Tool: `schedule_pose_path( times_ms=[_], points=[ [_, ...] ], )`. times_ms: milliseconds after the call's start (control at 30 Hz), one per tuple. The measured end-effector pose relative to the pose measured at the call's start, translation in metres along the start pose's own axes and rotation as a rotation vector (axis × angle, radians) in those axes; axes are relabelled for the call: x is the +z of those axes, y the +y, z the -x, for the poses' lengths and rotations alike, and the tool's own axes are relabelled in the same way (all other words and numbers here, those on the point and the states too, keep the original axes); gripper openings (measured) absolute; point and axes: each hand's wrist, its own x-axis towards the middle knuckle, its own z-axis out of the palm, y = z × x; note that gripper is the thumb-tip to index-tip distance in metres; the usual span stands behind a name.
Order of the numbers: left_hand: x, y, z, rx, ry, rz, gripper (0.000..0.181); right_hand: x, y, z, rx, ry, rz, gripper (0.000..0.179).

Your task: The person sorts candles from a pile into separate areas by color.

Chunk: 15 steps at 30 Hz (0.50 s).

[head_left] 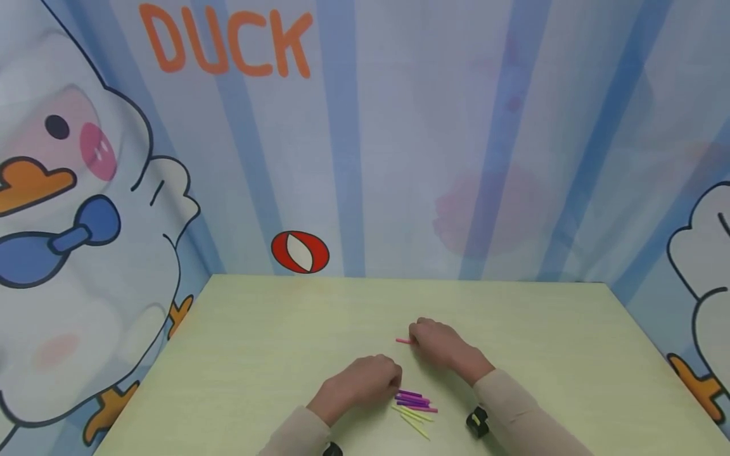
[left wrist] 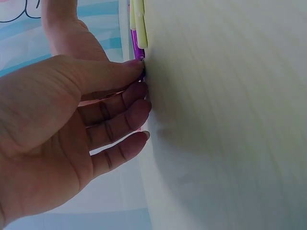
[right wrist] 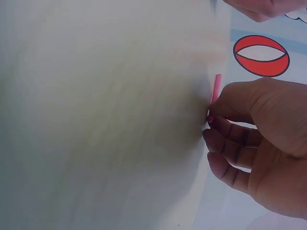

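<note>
Fingers point(right wrist: 233, 151) half curled, the right hand point(head_left: 441, 343) pinches a pink stick point(right wrist: 216, 89), the left hand point(head_left: 364, 380) a purple stick point(left wrist: 137, 50).

The head view looks forward and down from farther off, covering tabletop point(head_left: 274, 342) and backdrop point(head_left: 399, 126). The left wrist view sits close by the left hand point(left wrist: 72, 124), turned sideways, tabletop at its right; the right wrist view, equally close to the right hand point(right wrist: 268, 139), has the tabletop at its left and shares the red-and-white oval point(right wrist: 261, 53) with the head view.
</note>
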Motion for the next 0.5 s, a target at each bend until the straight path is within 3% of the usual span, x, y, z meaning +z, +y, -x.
schedule_pose_path(
  times_ms=[500],
  points=[
    [-0.001, 0.0023, 0.0012, 0.003, 0.01, -0.022, 0.004, 0.0016, 0.0032, 0.0037, -0.009, 0.009, -0.047, 0.006]
  ],
)
